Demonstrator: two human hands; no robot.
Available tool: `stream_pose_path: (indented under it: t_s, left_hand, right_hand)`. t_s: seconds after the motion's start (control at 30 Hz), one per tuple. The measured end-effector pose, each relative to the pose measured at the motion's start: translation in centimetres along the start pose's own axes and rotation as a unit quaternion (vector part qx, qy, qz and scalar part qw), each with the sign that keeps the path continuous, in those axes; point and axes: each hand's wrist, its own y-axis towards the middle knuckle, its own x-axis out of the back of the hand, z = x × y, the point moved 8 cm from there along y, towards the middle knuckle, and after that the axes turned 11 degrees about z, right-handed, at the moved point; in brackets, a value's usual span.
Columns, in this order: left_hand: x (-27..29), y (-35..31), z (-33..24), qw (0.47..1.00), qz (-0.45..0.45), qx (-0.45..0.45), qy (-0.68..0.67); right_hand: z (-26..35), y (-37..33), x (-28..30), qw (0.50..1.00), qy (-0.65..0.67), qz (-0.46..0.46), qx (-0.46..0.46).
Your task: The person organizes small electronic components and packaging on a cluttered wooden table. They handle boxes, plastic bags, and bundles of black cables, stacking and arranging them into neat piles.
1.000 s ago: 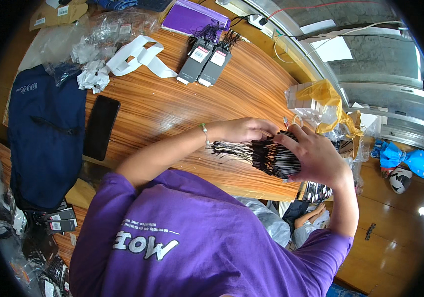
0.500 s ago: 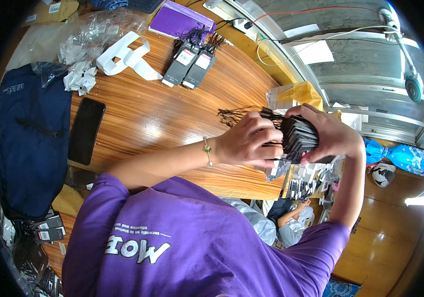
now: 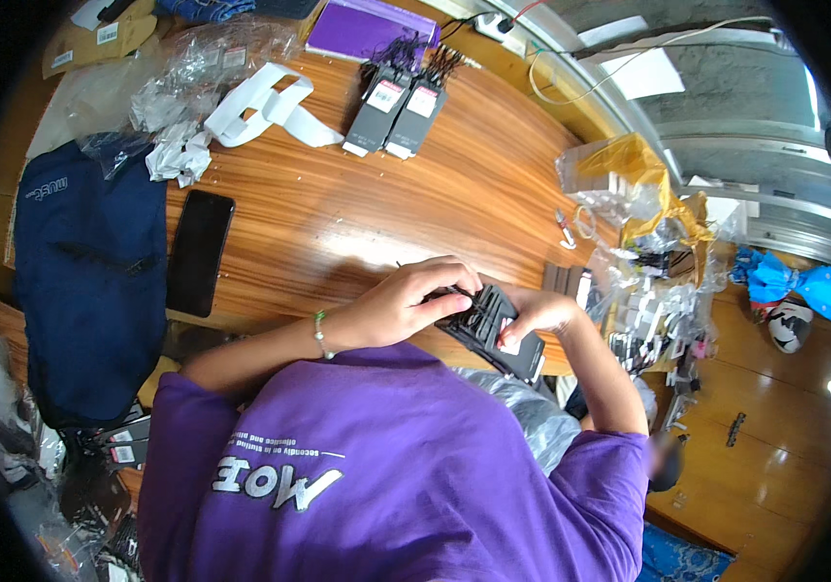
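Glossy wood table (image 3: pixel 338 213), hands gripping flat dark tags (image 3: pixel 488 325)

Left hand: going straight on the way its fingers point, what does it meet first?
The left hand touches the black tag bundle; right behind it is the right hand gripping that bundle. Depth is unclear.

A wooden table (image 3: pixel 357 209) carries a flat black phone (image 3: pixel 199 251), a dark navy fabric bag (image 3: pixel 85 281), white folded straps (image 3: pixel 265 102), two dark tagged card bundles (image 3: pixel 398 116), a purple folder (image 3: pixel 367 27) and crumpled clear plastic bags (image 3: pixel 192 68).
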Motion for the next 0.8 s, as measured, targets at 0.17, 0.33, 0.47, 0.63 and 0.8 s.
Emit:
stream_pose_path:
  t_s: [0.17, 0.33, 0.47, 0.63, 0.8]
  left_hand:
    - [-1.0, -3.8, 0.6, 0.986, 0.002, 0.085, -0.142]
    - [-1.6, -4.2, 0.0, 0.977, 0.017, 0.114, -0.182]
    - [-1.9, -3.9, -0.1, 0.978, 0.049, 0.133, -0.153]
    - [-2.0, -3.6, -0.3, 0.976, 0.058, 0.161, -0.137]
    - [-2.0, -3.3, -0.6, 0.978, 0.034, 0.159, -0.131]
  right_hand:
    - [-3.2, 3.4, -2.8, 0.996, 0.041, -0.012, 0.08]
    - [-3.3, 3.3, -3.4, 0.988, 0.03, -0.039, 0.144]
    - [-3.3, 3.1, -3.5, 0.981, 0.036, -0.022, 0.19]
    - [-3.8, 2.9, -3.3, 0.98, 0.038, -0.044, 0.192]
    - [-3.8, 2.5, -3.3, 0.98, 0.067, -0.062, 0.177]
